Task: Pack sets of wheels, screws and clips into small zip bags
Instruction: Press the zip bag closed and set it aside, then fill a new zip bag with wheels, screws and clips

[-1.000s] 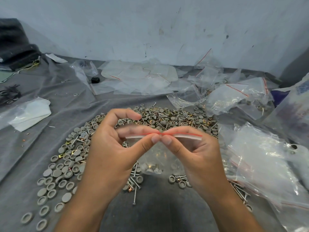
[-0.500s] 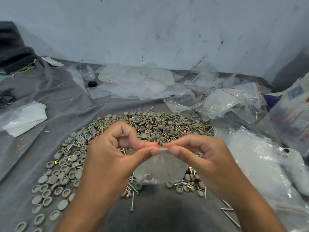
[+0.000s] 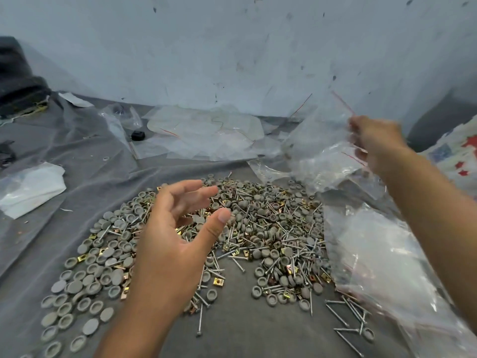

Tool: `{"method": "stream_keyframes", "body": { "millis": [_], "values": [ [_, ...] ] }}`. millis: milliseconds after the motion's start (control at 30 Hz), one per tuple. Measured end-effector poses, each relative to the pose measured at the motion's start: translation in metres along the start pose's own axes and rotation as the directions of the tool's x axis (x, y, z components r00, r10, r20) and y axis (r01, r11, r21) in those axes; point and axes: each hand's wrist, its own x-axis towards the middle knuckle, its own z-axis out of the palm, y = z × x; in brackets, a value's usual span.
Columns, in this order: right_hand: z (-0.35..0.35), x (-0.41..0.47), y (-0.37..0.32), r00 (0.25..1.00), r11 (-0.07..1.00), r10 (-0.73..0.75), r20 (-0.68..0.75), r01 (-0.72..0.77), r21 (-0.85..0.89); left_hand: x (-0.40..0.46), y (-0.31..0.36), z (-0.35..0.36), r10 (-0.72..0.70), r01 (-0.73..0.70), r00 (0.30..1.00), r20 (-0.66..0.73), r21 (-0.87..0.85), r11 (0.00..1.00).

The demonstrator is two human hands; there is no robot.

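My right hand (image 3: 374,140) pinches a small zip bag (image 3: 320,140) near the far right edge of the grey cloth (image 3: 64,156) — my left hand (image 3: 175,228) hovers over the wheels (image 3: 108,254), fingers loosely spread, holding nothing.

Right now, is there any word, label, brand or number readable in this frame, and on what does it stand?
No text can be read.
Printed bag at the right edge: blue and red print, too blurred to read.
Zip bag held by the right hand: only a red seal line, no lettering.

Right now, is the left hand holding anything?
No, empty: the left hand hovers open, fingers spread, above the pile of grey wheels and screws.
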Motion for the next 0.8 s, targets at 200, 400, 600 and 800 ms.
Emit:
{"method": "stream_keyframes", "body": {
  "millis": [200, 400, 600, 800],
  "values": [
    [-0.061, -0.016, 0.052, 0.971, 0.711, 0.037, 0.235, 0.140, -0.689, 0.000, -0.004, 0.002, 0.001, -0.001, 1.000, -0.001, -0.006, 1.000],
    [-0.104, -0.110, 0.119, 0.872, 0.316, 0.167, 0.460, 0.394, -0.863, -0.001, -0.003, 0.004, 0.007, -0.007, 1.000, -0.002, -0.016, 1.000],
    [-0.109, -0.126, 0.128, 0.921, 0.471, -0.092, 0.380, 0.376, -0.798, -0.011, 0.003, 0.012, 0.017, -0.017, 0.999, 0.037, -0.004, 1.000],
    [-0.110, -0.149, 0.131, 0.853, 0.205, 0.135, 0.504, 0.474, -0.856, -0.013, 0.009, 0.012, 0.016, -0.016, 0.999, 0.046, -0.003, 1.000]
  ]
}}
